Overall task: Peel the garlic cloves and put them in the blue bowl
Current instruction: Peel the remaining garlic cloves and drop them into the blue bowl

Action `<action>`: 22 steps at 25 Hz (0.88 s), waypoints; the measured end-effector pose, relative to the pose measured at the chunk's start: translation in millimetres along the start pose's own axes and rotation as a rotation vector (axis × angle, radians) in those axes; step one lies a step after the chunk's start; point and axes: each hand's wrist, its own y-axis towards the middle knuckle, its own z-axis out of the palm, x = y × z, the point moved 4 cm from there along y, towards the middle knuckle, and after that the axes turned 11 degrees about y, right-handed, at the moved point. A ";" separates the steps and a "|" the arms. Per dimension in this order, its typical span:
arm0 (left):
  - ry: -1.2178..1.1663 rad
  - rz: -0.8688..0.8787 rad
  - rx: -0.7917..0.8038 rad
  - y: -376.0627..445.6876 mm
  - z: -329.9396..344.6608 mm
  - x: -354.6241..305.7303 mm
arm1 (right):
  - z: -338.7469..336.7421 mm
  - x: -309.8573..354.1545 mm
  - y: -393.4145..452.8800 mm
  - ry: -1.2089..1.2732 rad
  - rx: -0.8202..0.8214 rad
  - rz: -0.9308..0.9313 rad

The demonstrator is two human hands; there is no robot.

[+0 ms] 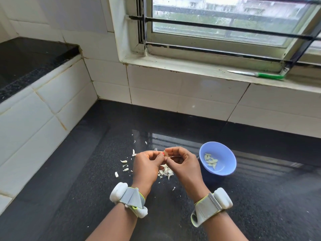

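Black granite counter (260,197), polished, runs below a white-tiled wall (173,87) and a barred window (225,23). On the sill, far right: green-handled knife (258,74), lying flat.

Blue bowl (225,153) on the counter just right of the hands, tilted toward the viewer; holds a small cluster of peeled cloves (211,161).

Left hand (147,164) and right hand (184,162) meet above the counter, both wearing grey wrist straps. Fingers of both curled, fingertips pinching one garlic clove (164,154) between them; clove mostly hidden, how much skin remains cannot be told.

Pile of papery skins (165,172) on the counter under the hands. Loose scraps (124,164) scattered to the left, near the pile
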 end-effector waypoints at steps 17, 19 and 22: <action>0.260 0.088 -0.042 3.0 -4.4 5.5 | -0.3 0.7 2.8 -0.082 0.089 0.019; 0.264 0.085 -0.039 3.1 -3.4 6.3 | -1.6 1.5 4.1 -0.164 0.072 -0.016; 0.271 0.093 -0.039 2.7 -3.5 5.4 | -2.5 2.1 3.9 -0.179 0.068 -0.019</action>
